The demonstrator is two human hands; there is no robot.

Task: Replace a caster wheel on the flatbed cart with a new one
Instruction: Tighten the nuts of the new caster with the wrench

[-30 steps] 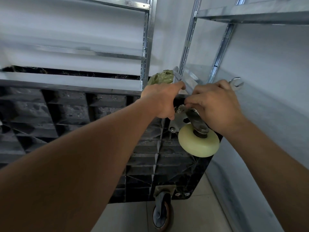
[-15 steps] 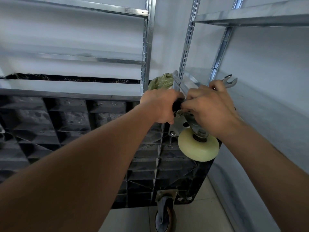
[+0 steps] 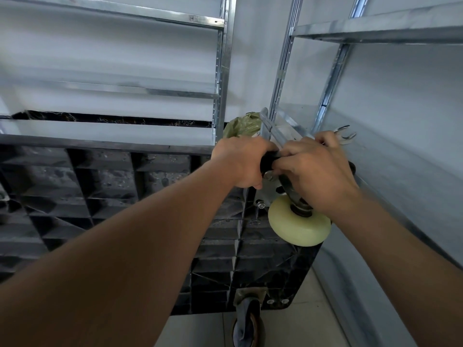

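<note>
My left hand (image 3: 241,161) grips a black handle (image 3: 267,162), my right hand (image 3: 317,174) pinches the wrench (image 3: 345,134) over the cream caster wheel (image 3: 299,227) (stiff, probably light; hold its bracket) at the flatbed cart (image 3: 140,196) corner.

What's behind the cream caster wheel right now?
Behind the cream caster wheel is the cart's ribbed black underside. Its metal fork and mounting plate are mostly covered by the right hand, so most bolts are hidden.
</note>
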